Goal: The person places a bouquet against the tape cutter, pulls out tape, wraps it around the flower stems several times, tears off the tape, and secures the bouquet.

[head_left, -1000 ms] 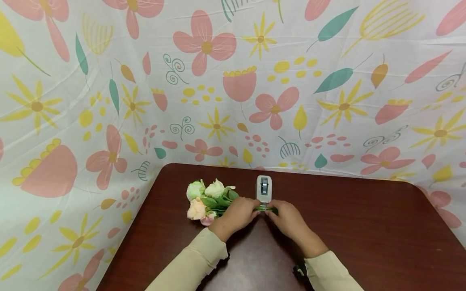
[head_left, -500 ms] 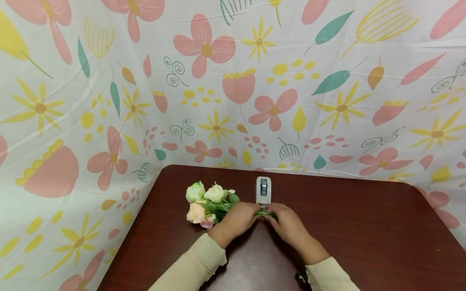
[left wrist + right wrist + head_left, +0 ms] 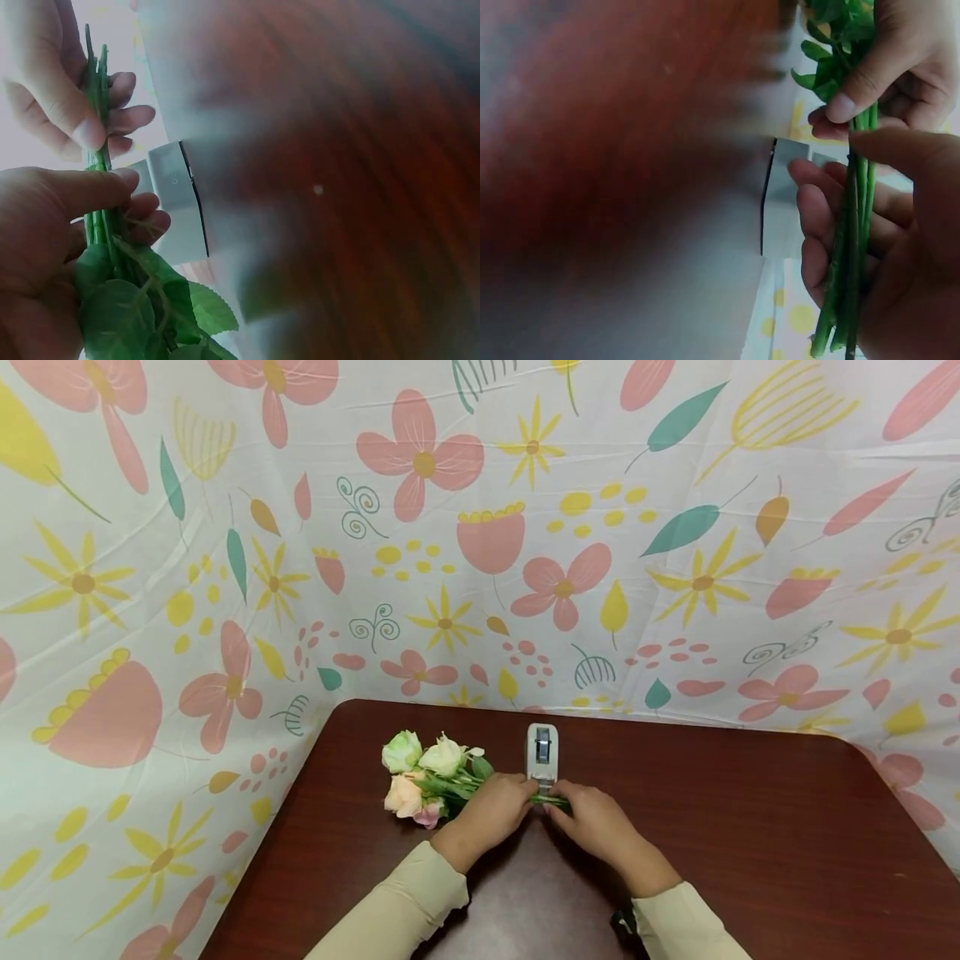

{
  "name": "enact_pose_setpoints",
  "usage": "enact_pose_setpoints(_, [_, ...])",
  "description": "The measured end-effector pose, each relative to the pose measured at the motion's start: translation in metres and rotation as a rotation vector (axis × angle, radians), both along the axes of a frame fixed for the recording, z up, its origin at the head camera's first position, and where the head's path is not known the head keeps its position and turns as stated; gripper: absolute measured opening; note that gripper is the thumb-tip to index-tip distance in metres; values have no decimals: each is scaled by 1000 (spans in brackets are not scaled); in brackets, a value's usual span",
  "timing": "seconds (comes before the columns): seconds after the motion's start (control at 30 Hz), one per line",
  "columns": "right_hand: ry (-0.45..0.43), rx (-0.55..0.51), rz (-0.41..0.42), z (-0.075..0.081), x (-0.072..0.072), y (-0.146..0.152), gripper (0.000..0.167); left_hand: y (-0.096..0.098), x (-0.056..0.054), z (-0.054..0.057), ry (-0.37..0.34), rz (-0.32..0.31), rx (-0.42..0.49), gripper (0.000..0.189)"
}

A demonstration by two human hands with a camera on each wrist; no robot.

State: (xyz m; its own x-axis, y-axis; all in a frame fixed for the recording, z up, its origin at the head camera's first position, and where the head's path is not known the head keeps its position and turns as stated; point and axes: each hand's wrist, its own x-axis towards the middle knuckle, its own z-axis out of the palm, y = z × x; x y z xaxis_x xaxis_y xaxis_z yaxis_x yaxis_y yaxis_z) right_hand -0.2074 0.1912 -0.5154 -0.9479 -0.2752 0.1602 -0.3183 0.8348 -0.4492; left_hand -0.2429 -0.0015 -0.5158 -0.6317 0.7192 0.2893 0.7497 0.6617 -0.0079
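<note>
A bunch of flowers in white, pale green, peach and pink lies to the left, with its heads pointing left. The left hand grips the green stems just below the leaves. Close beside it, the right hand holds the same stems nearer their cut ends, thumb on one side and fingers curled on the other. A white tape dispenser stands right behind the hands. Something clear, like tape, shows between its front and the stems; whether it sticks to them I cannot tell.
A dark reddish-brown table carries everything. Behind it and on the left hangs a white cloth printed with flowers and leaves. Beige sleeves cover both forearms.
Both hands stay on the stems, close together by the dispenser, with only small finger shifts. The head view has tilted slightly; the dispenser stands in the same place.
</note>
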Motion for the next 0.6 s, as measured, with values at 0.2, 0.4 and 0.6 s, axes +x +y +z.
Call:
enact_pose_setpoints(0.2, [-83,-11,75,6,-2,3,17,4,2,0,44,41,-43,7])
enact_pose_setpoints(0.4, [-111,-38,94,12,-6,4,25,5,2,-1,88,70,-88,15])
enact_pose_setpoints(0.6, [-135,-60,71,15,-8,3,22,7,2,0,73,85,-78,21])
